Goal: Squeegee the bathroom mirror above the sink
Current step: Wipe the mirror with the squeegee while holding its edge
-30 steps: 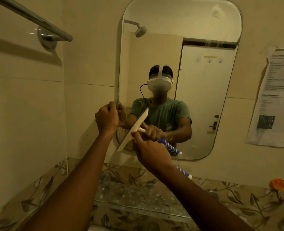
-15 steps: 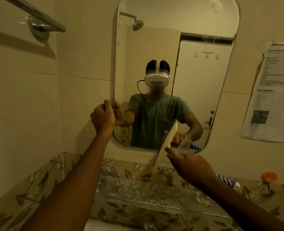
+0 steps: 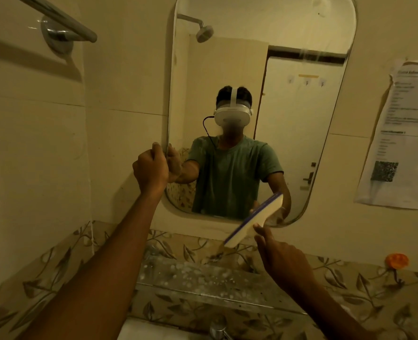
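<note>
A tall mirror (image 3: 301, 143) with rounded corners hangs on the tiled wall; a person in a green shirt is reflected in it. My left hand (image 3: 151, 168) is a closed fist around the mirror's left edge, gripping it. My right hand (image 3: 281, 256) holds a white squeegee (image 3: 254, 219) with a blue rubber edge. Its blade is tilted and sits at the mirror's bottom right corner, half over the glass and half over the wall below. The handle is hidden behind my hand.
A glass shelf (image 3: 203, 276) spotted with water marks runs below the mirror. A tap (image 3: 217, 330) and the sink rim show at the bottom. A chrome towel bar (image 3: 63, 23) is upper left. A paper notice (image 3: 404, 133) hangs right, an orange object (image 3: 396, 260) below it.
My right hand has swept the squeegee from the mirror's lower left across to its bottom right corner. My left hand stayed on the mirror's left edge.
</note>
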The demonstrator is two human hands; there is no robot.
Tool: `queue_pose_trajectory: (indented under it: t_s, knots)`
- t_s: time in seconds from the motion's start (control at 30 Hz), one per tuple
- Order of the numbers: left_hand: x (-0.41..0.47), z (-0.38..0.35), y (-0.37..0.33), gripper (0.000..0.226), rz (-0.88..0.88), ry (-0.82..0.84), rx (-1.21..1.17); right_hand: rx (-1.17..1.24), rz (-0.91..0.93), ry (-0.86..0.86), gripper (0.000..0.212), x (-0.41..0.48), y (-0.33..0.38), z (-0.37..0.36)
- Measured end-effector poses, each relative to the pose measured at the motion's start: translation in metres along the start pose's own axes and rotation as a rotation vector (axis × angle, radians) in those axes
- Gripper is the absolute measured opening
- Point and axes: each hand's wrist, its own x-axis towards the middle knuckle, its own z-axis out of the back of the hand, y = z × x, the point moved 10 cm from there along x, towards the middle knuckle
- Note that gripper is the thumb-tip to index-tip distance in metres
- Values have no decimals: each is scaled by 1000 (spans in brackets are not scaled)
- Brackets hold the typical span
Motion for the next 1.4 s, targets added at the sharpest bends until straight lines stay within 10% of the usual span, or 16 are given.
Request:
queue_pose_trajectory:
  t_s: [0.97, 1.4]
  knots:
    - [-45, -4, 61, 37, 175, -82, 80, -307, 381, 9, 51, 51, 68, 16]
    - [-70, -6, 88, 34, 328, -182, 17, -423, 306, 112, 53, 7, -36, 17]
